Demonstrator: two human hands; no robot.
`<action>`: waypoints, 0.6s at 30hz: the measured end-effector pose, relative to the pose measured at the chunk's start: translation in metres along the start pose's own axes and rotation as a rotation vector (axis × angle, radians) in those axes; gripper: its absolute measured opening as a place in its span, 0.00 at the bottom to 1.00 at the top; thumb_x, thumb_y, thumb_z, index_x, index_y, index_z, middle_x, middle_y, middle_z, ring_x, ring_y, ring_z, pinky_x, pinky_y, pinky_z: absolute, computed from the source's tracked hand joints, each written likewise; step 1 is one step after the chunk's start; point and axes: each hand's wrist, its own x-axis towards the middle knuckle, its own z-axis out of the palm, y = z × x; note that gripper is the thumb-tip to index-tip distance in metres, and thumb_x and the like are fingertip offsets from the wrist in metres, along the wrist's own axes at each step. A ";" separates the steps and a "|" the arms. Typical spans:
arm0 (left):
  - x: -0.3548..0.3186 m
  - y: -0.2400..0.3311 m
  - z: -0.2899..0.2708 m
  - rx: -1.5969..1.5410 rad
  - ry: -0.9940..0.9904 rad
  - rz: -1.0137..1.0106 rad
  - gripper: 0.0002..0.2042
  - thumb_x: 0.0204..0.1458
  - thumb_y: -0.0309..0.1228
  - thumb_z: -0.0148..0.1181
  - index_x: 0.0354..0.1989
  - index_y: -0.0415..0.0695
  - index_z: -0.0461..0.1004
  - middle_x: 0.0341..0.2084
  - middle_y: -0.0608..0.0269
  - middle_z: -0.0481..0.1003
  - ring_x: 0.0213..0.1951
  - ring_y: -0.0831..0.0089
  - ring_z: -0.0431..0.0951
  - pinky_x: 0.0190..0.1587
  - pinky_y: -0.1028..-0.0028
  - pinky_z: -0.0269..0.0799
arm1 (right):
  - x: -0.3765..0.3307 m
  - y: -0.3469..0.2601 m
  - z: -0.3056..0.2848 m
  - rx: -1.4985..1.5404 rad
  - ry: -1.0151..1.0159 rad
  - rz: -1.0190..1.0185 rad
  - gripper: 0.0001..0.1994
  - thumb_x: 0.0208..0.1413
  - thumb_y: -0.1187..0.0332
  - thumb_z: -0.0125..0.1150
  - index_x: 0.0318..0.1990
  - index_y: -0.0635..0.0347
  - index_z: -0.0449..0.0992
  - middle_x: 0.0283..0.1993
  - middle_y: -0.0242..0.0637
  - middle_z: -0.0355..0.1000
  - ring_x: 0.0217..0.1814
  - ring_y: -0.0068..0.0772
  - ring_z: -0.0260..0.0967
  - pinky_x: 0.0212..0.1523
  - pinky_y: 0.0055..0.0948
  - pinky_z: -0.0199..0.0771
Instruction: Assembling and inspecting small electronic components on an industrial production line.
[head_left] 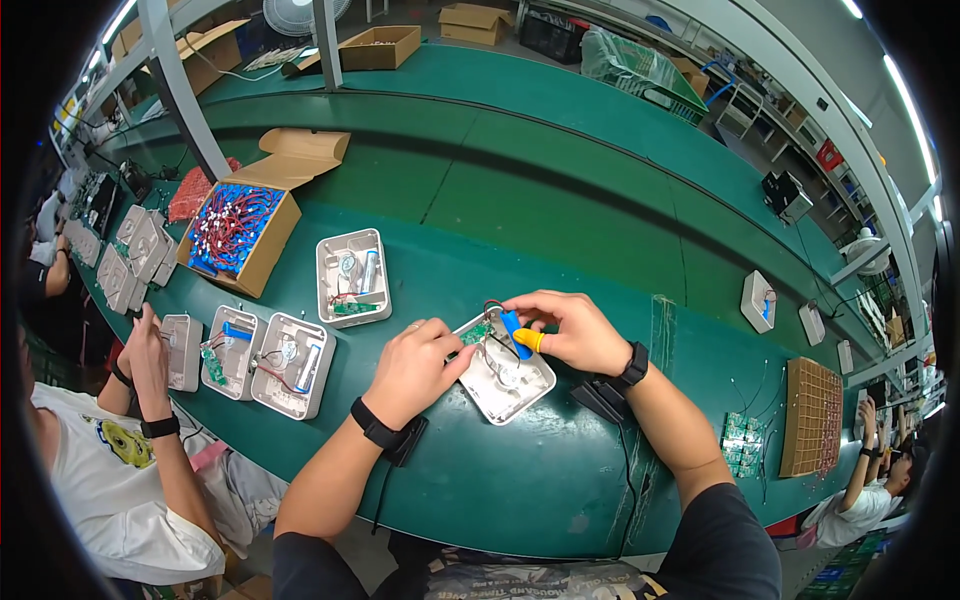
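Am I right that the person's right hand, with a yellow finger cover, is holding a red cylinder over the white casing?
Not quite: the cylinder is blue, not red, as the head view shows. The right hand, with its yellow finger cover, is holding it over the white casing.

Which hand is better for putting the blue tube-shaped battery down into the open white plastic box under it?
Probably the right hand: it holds the blue tube-shaped battery over the open white plastic box. The left hand is at the box's left edge, without the battery.
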 end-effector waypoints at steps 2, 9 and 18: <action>0.000 0.000 0.000 0.001 -0.001 0.001 0.09 0.55 0.33 0.72 0.29 0.40 0.83 0.28 0.59 0.77 0.32 0.58 0.79 0.36 0.60 0.76 | -0.002 0.001 0.002 -0.006 -0.017 0.020 0.21 0.58 0.76 0.72 0.60 0.60 0.80 0.45 0.38 0.81 0.46 0.28 0.79 0.50 0.30 0.82; 0.000 0.000 -0.001 0.012 -0.009 -0.011 0.09 0.55 0.33 0.72 0.29 0.40 0.84 0.28 0.59 0.77 0.33 0.58 0.80 0.36 0.61 0.77 | -0.004 -0.005 0.003 -0.264 -0.039 -0.040 0.21 0.52 0.75 0.71 0.55 0.60 0.82 0.42 0.41 0.81 0.44 0.35 0.80 0.48 0.33 0.81; 0.000 0.001 -0.002 0.022 -0.018 -0.022 0.09 0.55 0.34 0.72 0.29 0.41 0.84 0.28 0.60 0.77 0.34 0.59 0.80 0.36 0.61 0.77 | -0.007 -0.007 0.008 -0.337 -0.029 0.020 0.16 0.50 0.71 0.68 0.49 0.60 0.85 0.38 0.40 0.80 0.44 0.41 0.77 0.46 0.38 0.79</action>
